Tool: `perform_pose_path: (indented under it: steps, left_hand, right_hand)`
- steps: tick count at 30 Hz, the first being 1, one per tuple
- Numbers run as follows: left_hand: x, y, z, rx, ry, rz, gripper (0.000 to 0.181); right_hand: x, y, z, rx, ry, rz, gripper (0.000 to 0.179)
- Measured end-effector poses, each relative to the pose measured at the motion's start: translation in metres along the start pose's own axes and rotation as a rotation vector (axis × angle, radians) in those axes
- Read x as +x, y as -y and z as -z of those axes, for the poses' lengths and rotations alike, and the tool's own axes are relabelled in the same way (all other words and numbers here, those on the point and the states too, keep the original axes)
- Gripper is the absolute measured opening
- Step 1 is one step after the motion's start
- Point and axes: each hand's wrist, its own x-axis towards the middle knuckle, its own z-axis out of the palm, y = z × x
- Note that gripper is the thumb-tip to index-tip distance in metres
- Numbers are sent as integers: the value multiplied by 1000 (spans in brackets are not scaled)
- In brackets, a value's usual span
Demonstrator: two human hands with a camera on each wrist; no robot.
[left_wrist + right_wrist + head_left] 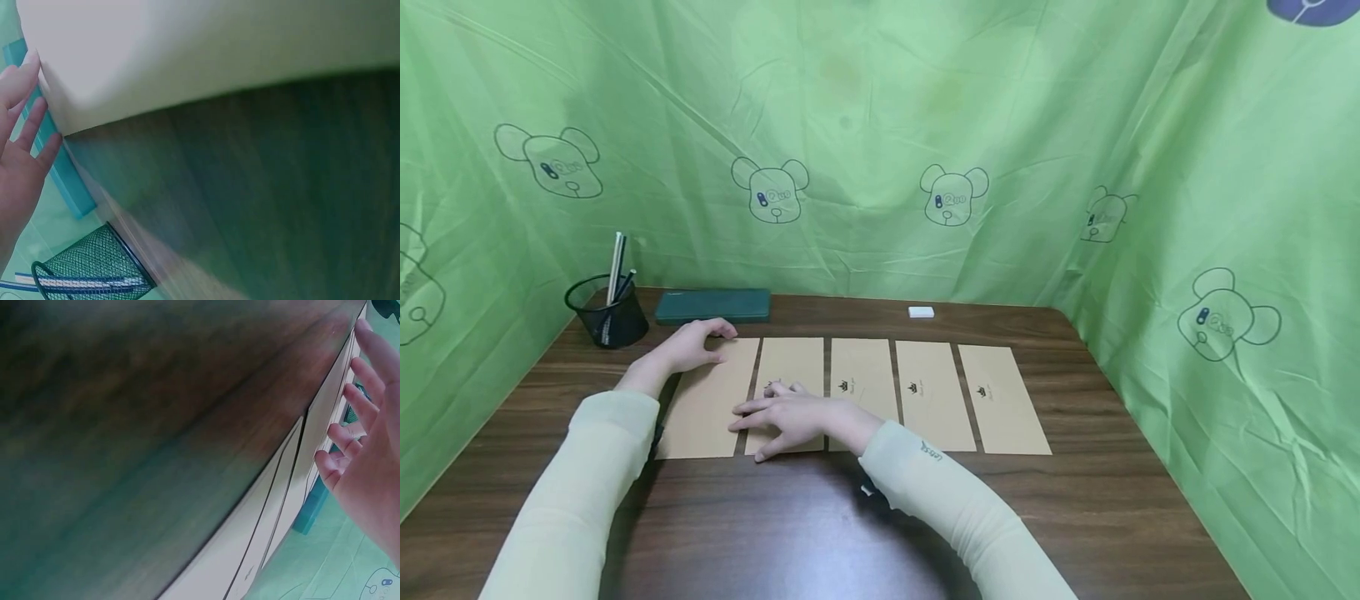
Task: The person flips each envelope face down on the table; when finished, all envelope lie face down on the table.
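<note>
Several flat kraft-brown paper rectangles with small crown prints lie side by side in a row on the table. My left hand [688,347] is at the far end of the leftmost paper piece [700,421], fingertips along its back edge and thumb over its surface. In the left wrist view those fingers [32,122] are extended along the paper's edge. My right hand [795,417] lies spread over the second paper piece [797,357], partly hiding its crown print. Its fingertips reach the gap beside the leftmost piece. Extended, slightly bent fingers [364,406] show in the right wrist view.
Behind the row lies a dark green flat box [715,306], with a black mesh pen cup [616,325] holding pens to its left. A white eraser-like block [921,312] is at the back. Green curtain [865,100] encloses the wooden table [1105,500].
</note>
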Motion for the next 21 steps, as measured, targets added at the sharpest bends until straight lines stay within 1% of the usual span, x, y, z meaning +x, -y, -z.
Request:
perform_pose_path:
  steps: [6,8,12,17,21]
  left_hand:
    - [1,-2,0,16,-9,-23,41]
    - [1,-3,1,19,-21,-30,44]
    - [1,-7,2,6,-34,-24,52]
    - [4,-21,1,-5,-14,-6,65]
    - [6,-37,-3,-2,16,8,75]
  right_hand:
    - [-2,-4,-1,12,-25,25,66]
    - [-4,-5,-1,20,-43,41,68]
    - [-14,-10,4,12,-84,63,72]
    - [-30,-17,8,29,-137,58,75]
    - [-44,-24,7,26,-201,14,75]
